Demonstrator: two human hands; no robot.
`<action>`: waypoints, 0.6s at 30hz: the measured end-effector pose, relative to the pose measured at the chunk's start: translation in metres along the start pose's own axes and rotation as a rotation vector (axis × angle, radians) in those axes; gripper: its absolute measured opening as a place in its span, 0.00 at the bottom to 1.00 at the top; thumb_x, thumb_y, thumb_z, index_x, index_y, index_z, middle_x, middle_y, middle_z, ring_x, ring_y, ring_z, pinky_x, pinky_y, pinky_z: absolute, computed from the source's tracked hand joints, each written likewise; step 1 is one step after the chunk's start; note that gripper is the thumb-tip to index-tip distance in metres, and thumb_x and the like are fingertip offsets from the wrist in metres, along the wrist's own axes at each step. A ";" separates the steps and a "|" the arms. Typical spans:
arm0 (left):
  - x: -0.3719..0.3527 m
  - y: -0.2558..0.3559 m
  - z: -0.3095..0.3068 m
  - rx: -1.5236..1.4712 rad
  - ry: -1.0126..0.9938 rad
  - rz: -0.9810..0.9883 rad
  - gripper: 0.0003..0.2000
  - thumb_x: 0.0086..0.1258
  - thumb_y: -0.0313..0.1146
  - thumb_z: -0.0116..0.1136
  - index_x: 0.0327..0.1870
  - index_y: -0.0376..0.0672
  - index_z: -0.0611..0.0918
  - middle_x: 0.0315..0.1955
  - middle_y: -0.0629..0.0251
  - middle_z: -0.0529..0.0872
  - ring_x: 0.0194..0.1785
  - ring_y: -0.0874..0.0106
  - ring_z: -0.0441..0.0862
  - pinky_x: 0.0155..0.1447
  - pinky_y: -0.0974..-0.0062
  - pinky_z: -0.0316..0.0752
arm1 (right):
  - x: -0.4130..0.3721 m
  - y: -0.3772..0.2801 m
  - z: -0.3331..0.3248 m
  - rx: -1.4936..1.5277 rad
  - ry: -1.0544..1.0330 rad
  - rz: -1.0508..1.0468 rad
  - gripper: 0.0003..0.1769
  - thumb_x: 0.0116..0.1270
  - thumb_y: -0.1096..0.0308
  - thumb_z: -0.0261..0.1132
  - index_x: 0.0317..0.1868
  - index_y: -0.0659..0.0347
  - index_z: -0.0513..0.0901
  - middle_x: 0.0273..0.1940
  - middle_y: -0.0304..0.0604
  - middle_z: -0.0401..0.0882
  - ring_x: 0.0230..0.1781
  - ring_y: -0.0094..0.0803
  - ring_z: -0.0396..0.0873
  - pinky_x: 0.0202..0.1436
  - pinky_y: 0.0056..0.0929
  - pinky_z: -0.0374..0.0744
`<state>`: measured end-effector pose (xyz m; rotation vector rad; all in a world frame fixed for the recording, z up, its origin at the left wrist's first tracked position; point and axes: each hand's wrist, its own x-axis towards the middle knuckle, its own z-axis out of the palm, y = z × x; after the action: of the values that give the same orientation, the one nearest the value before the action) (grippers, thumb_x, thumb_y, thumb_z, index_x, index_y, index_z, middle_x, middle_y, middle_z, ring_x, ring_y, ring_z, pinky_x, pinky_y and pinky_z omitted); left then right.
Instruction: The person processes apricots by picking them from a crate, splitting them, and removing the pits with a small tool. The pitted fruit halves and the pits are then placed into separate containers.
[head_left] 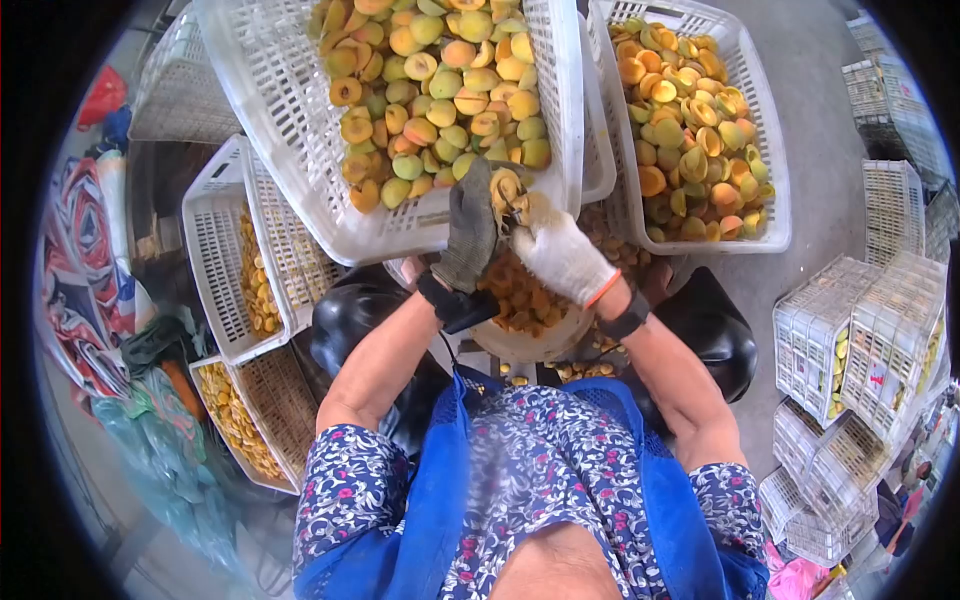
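Note:
My left hand [470, 228], in a dark grey glove, is closed around a piece of fruit [506, 190] at the near edge of a white crate [400, 235]. My right hand [560, 250], in a white glove with an orange cuff, meets it from the right, its fingers closed at the same fruit; whether they hold a tool is too small to tell. The tilted crate holds whole and halved apricots [440, 95]. Below both hands stands a round tub [535, 348] with orange fruit pieces in it.
Another white crate [780, 215] with halved fruit stands at the upper right. Crates [215, 215] with pits or pieces are at the left, beside plastic bags [160, 450]. Stacked crates [815, 320] line the right side. People are visible at the far lower right.

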<state>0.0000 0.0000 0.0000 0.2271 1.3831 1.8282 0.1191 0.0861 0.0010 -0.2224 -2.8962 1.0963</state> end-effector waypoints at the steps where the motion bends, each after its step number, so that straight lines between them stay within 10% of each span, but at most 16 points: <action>1: 0.001 0.001 0.002 0.018 0.019 0.055 0.23 0.77 0.51 0.45 0.49 0.34 0.78 0.40 0.63 0.83 0.39 0.77 0.81 0.44 0.78 0.79 | 0.000 -0.004 0.004 -0.219 0.136 -0.089 0.07 0.57 0.71 0.62 0.35 0.63 0.76 0.41 0.54 0.77 0.38 0.53 0.79 0.38 0.42 0.79; 9: -0.003 0.003 0.002 0.138 -0.026 0.110 0.22 0.79 0.47 0.42 0.48 0.33 0.78 0.37 0.64 0.83 0.38 0.78 0.79 0.45 0.79 0.76 | -0.006 -0.004 -0.005 -0.381 0.160 -0.200 0.04 0.53 0.76 0.60 0.29 0.66 0.74 0.32 0.53 0.74 0.33 0.49 0.78 0.34 0.42 0.78; 10: -0.001 0.004 0.000 0.421 -0.072 0.344 0.22 0.79 0.47 0.42 0.46 0.33 0.78 0.37 0.63 0.83 0.38 0.78 0.79 0.45 0.79 0.76 | -0.005 0.001 -0.008 -0.382 0.137 -0.240 0.03 0.54 0.75 0.60 0.28 0.65 0.75 0.29 0.52 0.76 0.30 0.48 0.78 0.31 0.41 0.78; 16: 0.001 -0.001 0.002 0.200 -0.025 0.053 0.22 0.79 0.46 0.41 0.40 0.33 0.80 0.34 0.63 0.84 0.38 0.77 0.80 0.45 0.78 0.76 | 0.004 0.011 -0.006 0.028 0.058 -0.063 0.03 0.56 0.75 0.59 0.27 0.65 0.75 0.27 0.53 0.77 0.27 0.47 0.79 0.28 0.41 0.78; 18: -0.002 -0.001 0.006 0.013 0.020 0.079 0.12 0.75 0.32 0.46 0.53 0.36 0.74 0.40 0.65 0.81 0.46 0.70 0.78 0.50 0.71 0.74 | 0.006 0.008 -0.006 -0.125 0.145 -0.139 0.03 0.57 0.75 0.60 0.31 0.65 0.76 0.29 0.53 0.76 0.28 0.48 0.79 0.31 0.42 0.78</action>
<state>0.0050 0.0035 0.0022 0.2739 1.4185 1.8908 0.1142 0.0965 -0.0002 -0.0975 -2.8043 0.8427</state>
